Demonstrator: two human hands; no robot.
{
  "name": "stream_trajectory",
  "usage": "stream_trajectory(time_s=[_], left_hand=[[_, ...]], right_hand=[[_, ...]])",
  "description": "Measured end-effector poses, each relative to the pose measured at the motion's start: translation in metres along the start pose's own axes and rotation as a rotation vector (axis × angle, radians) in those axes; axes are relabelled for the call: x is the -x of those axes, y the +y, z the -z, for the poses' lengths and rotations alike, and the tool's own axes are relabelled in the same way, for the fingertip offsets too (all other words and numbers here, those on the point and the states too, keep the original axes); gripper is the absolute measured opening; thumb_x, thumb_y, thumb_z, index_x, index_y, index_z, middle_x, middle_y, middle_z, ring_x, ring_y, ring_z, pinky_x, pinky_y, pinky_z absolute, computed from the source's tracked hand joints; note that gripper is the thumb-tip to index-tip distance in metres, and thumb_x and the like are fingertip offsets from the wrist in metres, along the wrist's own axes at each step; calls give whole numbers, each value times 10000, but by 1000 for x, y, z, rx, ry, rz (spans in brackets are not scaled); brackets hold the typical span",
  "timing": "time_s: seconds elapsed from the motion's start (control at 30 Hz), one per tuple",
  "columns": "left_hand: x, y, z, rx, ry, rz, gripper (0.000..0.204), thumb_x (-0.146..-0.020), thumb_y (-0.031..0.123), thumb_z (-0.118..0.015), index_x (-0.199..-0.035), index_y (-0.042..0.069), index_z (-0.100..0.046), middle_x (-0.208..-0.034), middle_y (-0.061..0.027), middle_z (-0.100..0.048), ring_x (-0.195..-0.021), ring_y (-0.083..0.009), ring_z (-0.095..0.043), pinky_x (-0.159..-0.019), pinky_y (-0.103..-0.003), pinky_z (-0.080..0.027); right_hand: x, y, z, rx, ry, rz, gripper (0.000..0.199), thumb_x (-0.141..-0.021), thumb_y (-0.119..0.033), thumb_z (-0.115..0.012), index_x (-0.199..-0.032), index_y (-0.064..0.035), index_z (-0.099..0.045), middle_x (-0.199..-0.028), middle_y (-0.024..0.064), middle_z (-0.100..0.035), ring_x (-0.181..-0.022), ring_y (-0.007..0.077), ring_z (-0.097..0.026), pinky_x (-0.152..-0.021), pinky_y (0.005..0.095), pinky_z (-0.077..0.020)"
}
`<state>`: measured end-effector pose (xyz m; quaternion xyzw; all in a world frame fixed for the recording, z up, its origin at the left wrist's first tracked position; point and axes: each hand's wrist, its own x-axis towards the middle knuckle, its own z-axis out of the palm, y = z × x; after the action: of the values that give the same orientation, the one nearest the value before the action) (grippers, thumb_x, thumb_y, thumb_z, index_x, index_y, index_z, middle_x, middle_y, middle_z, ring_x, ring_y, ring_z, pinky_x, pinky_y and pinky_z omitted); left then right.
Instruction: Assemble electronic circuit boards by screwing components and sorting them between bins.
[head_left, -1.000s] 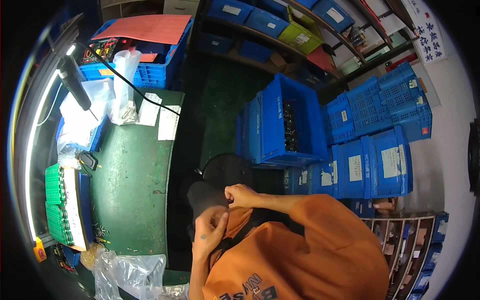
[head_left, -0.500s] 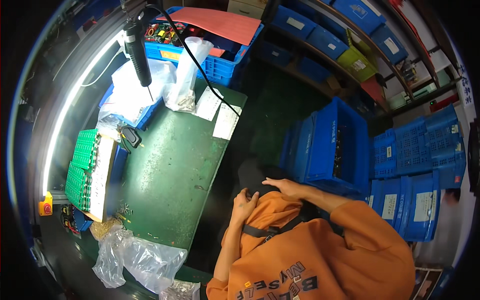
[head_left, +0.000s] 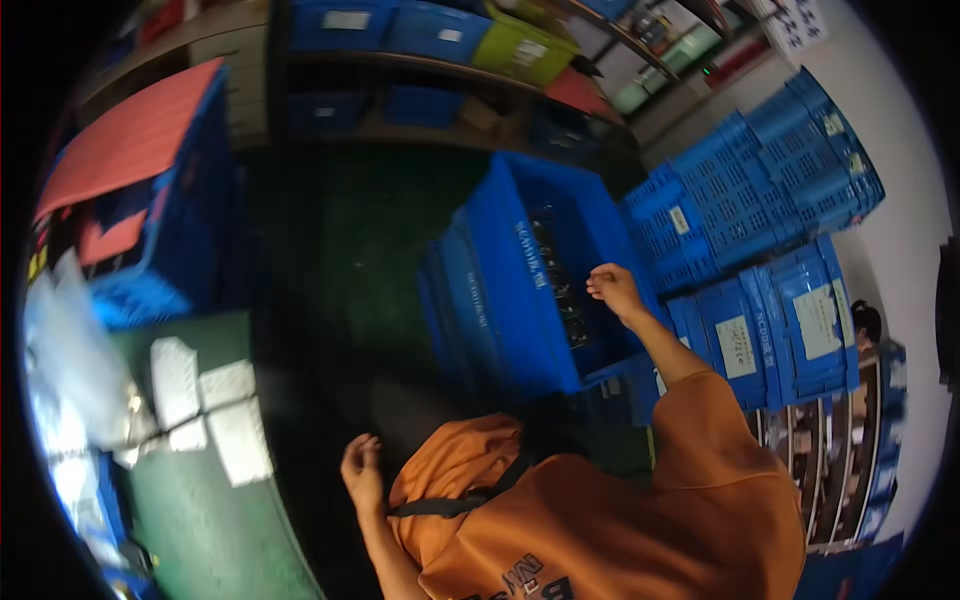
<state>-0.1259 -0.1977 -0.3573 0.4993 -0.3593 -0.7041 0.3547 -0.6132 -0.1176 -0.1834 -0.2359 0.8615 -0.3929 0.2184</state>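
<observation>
The right hand [head_left: 614,290] is above the mouth of a blue bin [head_left: 530,320], its fingers loosely bent and parted, with nothing visible in its grasp. The bin is deep, straight-walled and tilted in view, with pale lettering along its near-left wall. Inside, a row of dark parts [head_left: 558,280] shows small, shiny light spots; their detail is blurred. The left hand [head_left: 362,468], half curled and seemingly bare, hangs right of the green worktop [head_left: 200,530].
</observation>
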Motion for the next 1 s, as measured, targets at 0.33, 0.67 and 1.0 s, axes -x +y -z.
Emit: stream_trajectory(time_s=[0.33, 0.67, 1.0], left_hand=[[-73, -123, 178, -299, 245, 178, 122, -869, 162, -515, -932, 67, -557, -753, -27, -556, -690, -121, -538, -602, -255, -450], [-67, -101, 158, -409, 179, 241, 93, -853, 146, -495, -882, 75, -548, -743, -15, -544, -674, -118, -524, -579, -245, -442], [-41, -107, 186, -398, 173, 293, 79, -836, 127, -472, -826, 85, -538, -732, -3, -531, -656, -114, -508, -555, -233, -433]], right_hand=[[-88, 253, 55, -144, -225, -515, 187, -854, -230, -530, -736, -85, -528, -541, 22, -397, -453, 170, -401, -429, 294, -333], [-120, 353, 13, 979, -236, 29, 330, -895, -196, -309, -884, 1, -573, -846, 231, -603, -773, 357, -607, -679, 462, -488], [-107, 299, -3, 920, -167, -123, 269, -820, -176, -381, -898, 2, -567, -837, 255, -600, -795, 378, -601, -702, 474, -483]])
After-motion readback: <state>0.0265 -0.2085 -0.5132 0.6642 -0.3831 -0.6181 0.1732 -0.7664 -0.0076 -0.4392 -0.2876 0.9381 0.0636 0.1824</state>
